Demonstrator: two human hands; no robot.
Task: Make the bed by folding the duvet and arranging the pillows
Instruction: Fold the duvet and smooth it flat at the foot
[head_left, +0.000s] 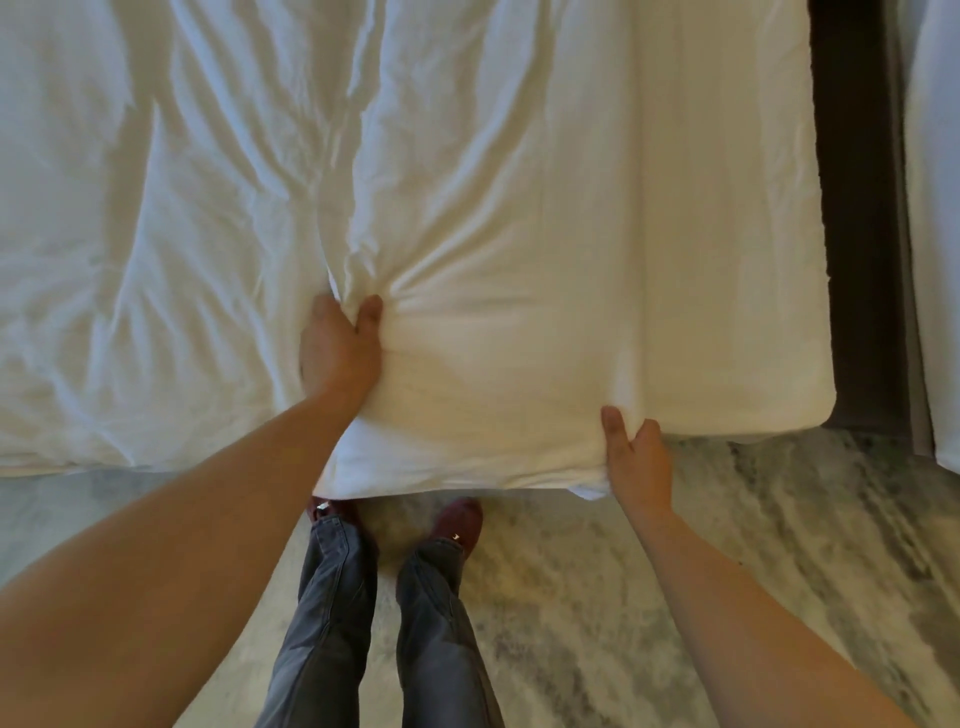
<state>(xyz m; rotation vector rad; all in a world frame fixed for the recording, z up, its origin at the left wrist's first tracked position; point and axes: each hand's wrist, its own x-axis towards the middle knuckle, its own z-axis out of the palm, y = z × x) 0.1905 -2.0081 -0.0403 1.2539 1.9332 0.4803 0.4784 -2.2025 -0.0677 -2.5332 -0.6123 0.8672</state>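
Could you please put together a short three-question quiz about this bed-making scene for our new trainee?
1. True or false: the left hand lies flat and open on the duvet.
2. Multiple choice: the right hand grips the duvet at A) its near edge, B) its far edge, C) its middle.
3. Fill in: the person's shoes are ___ in colour.
Key: 1 false, it grips bunched fabric; 2 A; 3 maroon.
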